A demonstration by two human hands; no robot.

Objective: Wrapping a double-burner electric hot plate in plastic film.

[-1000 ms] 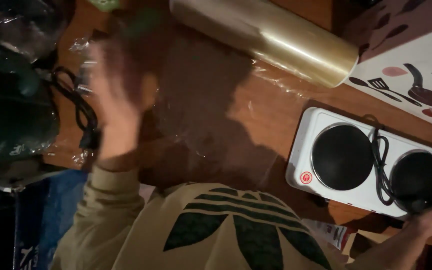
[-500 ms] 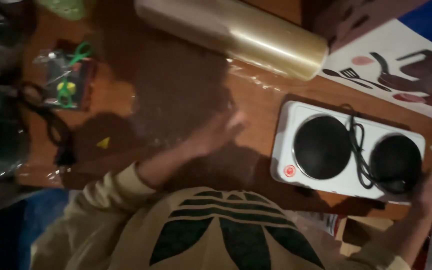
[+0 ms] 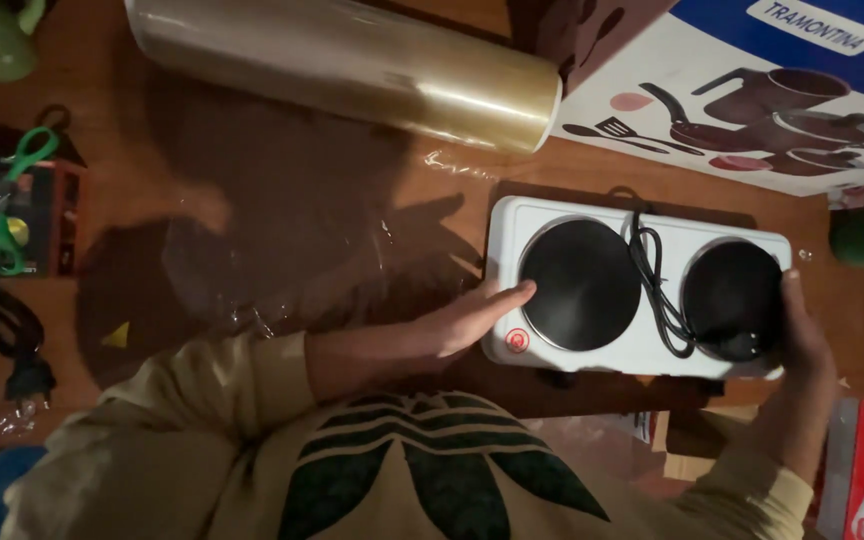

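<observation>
Gripping the white two-plate electric hotplate (image 3: 642, 300) at both ends: left hand (image 3: 467, 322) flat against the left edge, fingers extended beside the red knob (image 3: 518, 341), a loose open grip; right hand (image 3: 802, 335) curled round the right end, thumb over the top, a closed grip on the casing.

Hotplate: lies on the wooden desk (image 3: 252, 210), near the person's chest; black power cord (image 3: 657, 290) coiled across the top between the two dark plates.

Change noted: half a second ago the left hand was still crossing the desk short of the unit; it now rests on it, so both hands bear on the appliance.

Surroundings: large roll of clear film (image 3: 352, 65) beyond, loose film spread over the desk; printed cookware box (image 3: 752, 110) at upper right; green-handled scissors (image 3: 12, 195) at far left.
</observation>
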